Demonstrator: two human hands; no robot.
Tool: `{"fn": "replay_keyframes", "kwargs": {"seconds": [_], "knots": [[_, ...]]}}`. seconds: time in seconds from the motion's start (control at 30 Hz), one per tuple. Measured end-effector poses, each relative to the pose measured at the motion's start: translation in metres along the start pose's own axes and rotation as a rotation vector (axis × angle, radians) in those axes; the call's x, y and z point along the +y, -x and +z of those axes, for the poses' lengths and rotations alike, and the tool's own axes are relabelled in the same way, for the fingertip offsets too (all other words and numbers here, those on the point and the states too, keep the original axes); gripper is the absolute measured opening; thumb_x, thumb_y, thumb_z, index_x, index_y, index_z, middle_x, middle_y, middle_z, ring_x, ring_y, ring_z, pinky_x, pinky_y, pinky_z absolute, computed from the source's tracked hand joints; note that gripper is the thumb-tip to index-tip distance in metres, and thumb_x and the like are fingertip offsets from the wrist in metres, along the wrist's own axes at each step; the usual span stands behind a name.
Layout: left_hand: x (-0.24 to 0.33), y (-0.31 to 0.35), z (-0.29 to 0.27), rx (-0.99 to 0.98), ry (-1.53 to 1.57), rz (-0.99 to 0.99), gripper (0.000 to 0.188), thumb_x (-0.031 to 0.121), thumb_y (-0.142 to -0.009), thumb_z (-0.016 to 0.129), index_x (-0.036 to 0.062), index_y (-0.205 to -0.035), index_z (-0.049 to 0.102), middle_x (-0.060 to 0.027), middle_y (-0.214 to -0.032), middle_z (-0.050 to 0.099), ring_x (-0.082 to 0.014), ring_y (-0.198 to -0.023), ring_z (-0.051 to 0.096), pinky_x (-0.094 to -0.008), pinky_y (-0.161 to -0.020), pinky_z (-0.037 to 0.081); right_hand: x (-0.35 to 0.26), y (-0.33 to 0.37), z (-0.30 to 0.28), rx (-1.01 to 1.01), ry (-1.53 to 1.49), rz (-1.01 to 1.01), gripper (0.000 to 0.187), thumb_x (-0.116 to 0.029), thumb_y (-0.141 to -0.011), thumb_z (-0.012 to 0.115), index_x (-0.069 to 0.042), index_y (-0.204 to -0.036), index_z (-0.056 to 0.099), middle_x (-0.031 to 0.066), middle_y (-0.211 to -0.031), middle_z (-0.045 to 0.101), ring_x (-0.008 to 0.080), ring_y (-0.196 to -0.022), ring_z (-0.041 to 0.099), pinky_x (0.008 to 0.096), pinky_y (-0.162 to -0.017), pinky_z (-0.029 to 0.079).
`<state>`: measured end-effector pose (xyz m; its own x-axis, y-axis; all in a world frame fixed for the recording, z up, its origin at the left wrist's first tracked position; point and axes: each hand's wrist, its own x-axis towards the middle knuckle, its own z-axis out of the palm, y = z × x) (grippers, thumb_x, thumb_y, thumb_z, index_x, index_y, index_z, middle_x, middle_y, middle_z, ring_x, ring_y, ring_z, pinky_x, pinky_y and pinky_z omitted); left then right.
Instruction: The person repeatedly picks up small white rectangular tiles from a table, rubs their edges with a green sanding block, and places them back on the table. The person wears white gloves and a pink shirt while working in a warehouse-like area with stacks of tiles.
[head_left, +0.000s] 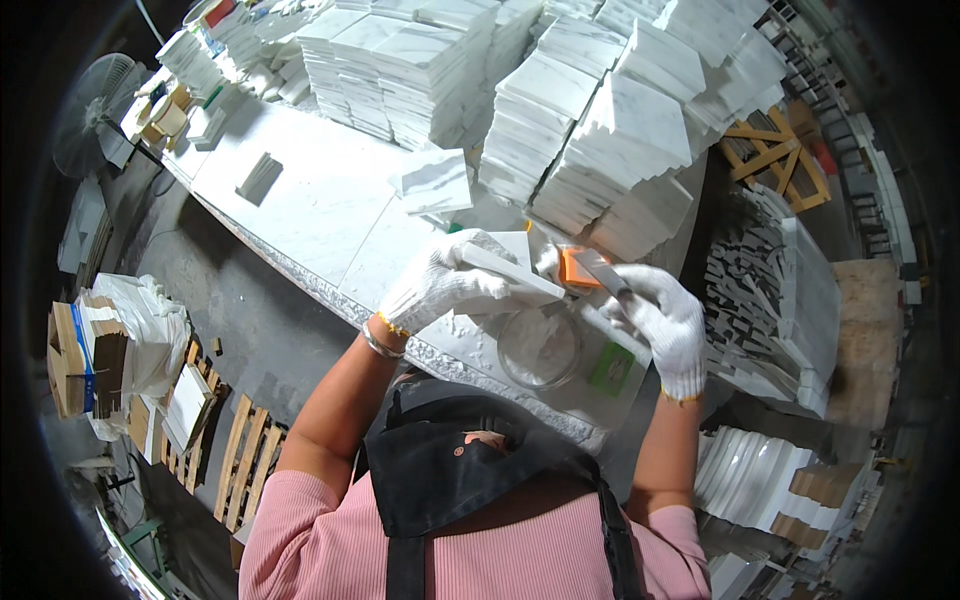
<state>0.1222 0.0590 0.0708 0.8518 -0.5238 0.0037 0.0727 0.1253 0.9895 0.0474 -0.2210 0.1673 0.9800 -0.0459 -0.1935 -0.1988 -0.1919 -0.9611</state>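
My black apron [430, 480] is nearest. Just beyond the tub of white paste [540, 352], my left hand [447, 277] grips a white stone tile [515, 273]; beyond the tub's right side, my right hand [665, 315] pinches a putty knife [602, 270]. I'm probably pasting the tile, so next I'd need a steady, flat stroke. It looks pale, straight-edged.

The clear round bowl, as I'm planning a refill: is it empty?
Not empty: white material shows inside the bowl. How full, I cannot tell.
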Motion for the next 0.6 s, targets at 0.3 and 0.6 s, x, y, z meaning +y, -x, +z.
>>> {"fn": "replay_keyframes", "kwargs": {"seconds": [0.3, 0.6], "knots": [[-0.002, 0.000, 0.000, 0.014, -0.059, 0.024, 0.040, 0.016, -0.078, 0.082, 0.0024, -0.115, 0.071, -0.0030, -0.113, 0.065, -0.0133, -0.103, 0.061, -0.0291, -0.087, 0.051, -0.021, -0.058, 0.031, -0.421, 0.251, -0.204, 0.032, 0.002, -0.088, 0.068, -0.001, -0.120, 0.072, 0.0105, -0.113, 0.074, 0.0146, -0.103, 0.067, 0.0285, -0.094, 0.052], [-0.008, 0.001, 0.001, 0.031, 0.044, 0.009, 0.041, 0.014, -0.078, 0.084, 0.0032, -0.116, 0.071, -0.0027, -0.108, 0.068, -0.0121, -0.098, 0.062, -0.0282, -0.084, 0.053, -0.019, -0.051, 0.025, -0.392, 0.270, -0.257, 0.040, 0.007, -0.079, 0.058, 0.002, -0.115, 0.073, 0.0110, -0.105, 0.073, 0.0141, -0.094, 0.067, 0.0288, -0.087, 0.052]]}}
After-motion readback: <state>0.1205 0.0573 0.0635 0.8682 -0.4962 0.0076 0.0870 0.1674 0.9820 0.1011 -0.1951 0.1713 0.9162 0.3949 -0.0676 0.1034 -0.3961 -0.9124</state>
